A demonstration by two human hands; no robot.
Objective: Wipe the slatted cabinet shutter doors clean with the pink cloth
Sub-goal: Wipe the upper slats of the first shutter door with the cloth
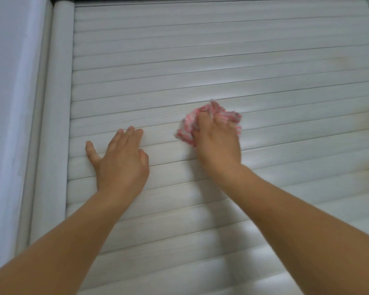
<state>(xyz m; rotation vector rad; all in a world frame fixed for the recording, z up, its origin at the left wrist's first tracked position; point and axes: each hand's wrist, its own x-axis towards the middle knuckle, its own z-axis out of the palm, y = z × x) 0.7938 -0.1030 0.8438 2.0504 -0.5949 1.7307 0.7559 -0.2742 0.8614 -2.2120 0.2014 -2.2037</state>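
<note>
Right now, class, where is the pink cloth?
In the head view, the cloth is right of centre, bunched under the right hand against the shutter, with the left hand flat on the slats beside it.

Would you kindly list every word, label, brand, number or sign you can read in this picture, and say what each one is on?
None: no readable text shows anywhere in the head view.
Slatted shutter door: plain pale slats, no label or brand.
Door frame: no marking.
Pink cloth, gripped by the right hand: a pink-and-white pattern only, no lettering or tag showing.
Wall at the left: bare.
Left hand: flat on the slats, nothing written.
</note>
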